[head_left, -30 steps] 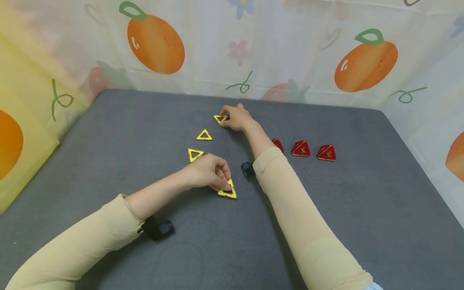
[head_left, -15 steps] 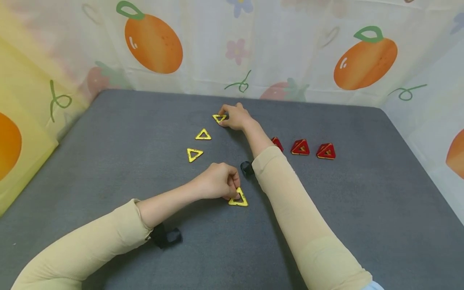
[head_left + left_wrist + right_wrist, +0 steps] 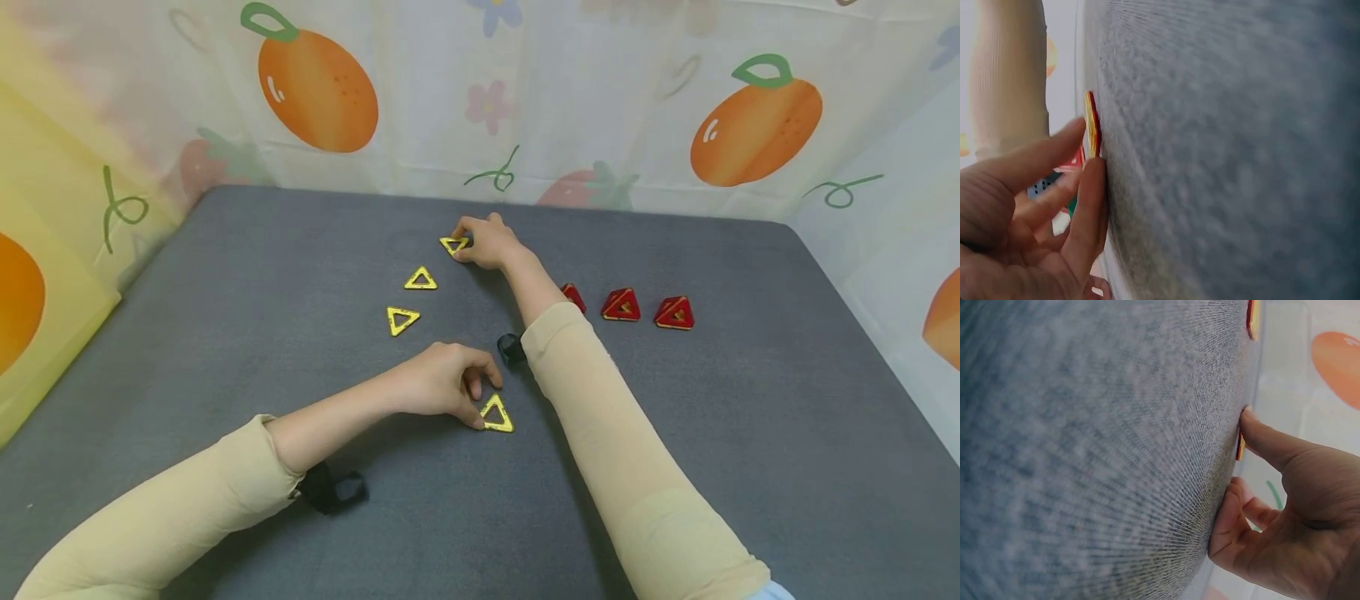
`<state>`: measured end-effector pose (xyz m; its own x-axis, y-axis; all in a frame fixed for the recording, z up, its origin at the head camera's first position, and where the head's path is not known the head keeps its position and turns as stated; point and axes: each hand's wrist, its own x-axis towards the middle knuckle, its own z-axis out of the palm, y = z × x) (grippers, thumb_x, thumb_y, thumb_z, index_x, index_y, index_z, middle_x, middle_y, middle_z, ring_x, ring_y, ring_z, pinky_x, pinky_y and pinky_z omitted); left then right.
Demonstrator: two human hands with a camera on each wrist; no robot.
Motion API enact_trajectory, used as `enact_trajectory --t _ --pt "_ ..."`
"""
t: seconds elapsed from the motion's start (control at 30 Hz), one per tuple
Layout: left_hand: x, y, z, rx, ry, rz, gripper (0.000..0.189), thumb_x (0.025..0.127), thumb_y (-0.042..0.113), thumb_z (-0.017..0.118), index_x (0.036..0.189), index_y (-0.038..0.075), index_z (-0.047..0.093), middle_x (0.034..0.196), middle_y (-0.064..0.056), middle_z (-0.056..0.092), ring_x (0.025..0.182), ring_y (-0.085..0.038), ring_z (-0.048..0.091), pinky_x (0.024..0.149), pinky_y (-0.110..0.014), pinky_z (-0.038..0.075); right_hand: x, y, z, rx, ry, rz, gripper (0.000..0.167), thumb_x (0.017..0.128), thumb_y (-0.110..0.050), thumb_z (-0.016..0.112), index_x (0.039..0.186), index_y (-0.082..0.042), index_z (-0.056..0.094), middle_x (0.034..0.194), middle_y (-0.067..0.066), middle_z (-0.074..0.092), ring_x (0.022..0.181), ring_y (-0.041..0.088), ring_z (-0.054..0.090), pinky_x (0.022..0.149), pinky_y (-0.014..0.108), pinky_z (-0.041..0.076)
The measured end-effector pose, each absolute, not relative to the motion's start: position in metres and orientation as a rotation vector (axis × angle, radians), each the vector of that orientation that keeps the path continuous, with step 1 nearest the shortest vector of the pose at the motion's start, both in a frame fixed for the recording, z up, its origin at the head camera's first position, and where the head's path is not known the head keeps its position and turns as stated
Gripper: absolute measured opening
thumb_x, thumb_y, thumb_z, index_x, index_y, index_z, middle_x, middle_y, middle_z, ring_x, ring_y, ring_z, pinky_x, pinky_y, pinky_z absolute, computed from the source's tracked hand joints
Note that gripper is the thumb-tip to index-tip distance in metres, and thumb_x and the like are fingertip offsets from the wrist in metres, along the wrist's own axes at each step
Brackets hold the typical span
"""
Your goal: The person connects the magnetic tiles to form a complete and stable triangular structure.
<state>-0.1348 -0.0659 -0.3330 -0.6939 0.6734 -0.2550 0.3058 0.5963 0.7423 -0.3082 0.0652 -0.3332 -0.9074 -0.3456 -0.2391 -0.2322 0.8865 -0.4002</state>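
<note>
My left hand [image 3: 442, 379] is at a yellow triangular frame tile [image 3: 497, 425] lying flat near the middle of the table. The thumb touches its left corner, and the index finger is spread just above its tip. The left wrist view shows this tile [image 3: 1092, 125] edge-on, yellow over red. At the back my right hand [image 3: 489, 242] is over another yellow triangular tile [image 3: 447, 242]. In the right wrist view the thumb rests on this tile [image 3: 1240, 447], while a gap separates it from the other fingers, which are bent against the table.
Two more yellow triangular tiles [image 3: 421, 279] [image 3: 402, 320] lie flat left of the hands. Red triangular pieces [image 3: 621, 306] [image 3: 675, 313] stand in a row on the right, one partly hidden by the right forearm. A fruit-print curtain [image 3: 585, 100] hangs behind the grey table [image 3: 750, 433].
My left hand has carried its yellow tile right and toward me, then spread its fingers from it, leaving it flat on the table. My right hand stays in place.
</note>
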Motion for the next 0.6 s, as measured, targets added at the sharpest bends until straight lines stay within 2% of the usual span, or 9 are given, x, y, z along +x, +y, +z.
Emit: enact_trajectory --t 0.17,0.6 --pt "-0.1341 -0.0721 -0.3351 0.82 2.228 0.991 0.042 0.073 0.008 0.086 0.112 0.013 0.07 0.086 -0.003 0.062 0.062 -0.003 0.061 0.061 -0.021 0.051 -0.3083 0.0654 -0.3328 -0.426 2.748 -0.522 0.042 0.1 -0.034 0.058 0.139 -0.022 0.05 0.151 0.017 0.037 0.139 0.038 0.038 0.112 0.052 0.038" --pt "-0.1305 -0.0694 -0.3335 0.823 2.29 0.986 0.036 0.071 0.008 0.087 0.103 0.015 0.073 0.081 -0.002 0.062 0.058 -0.002 0.058 0.059 -0.02 0.049 -0.3089 0.0663 -0.3322 -0.437 2.752 -0.524 0.042 0.099 -0.033 0.06 0.138 -0.021 0.051 0.151 0.016 0.04 0.14 0.037 0.036 0.113 0.052 0.037"
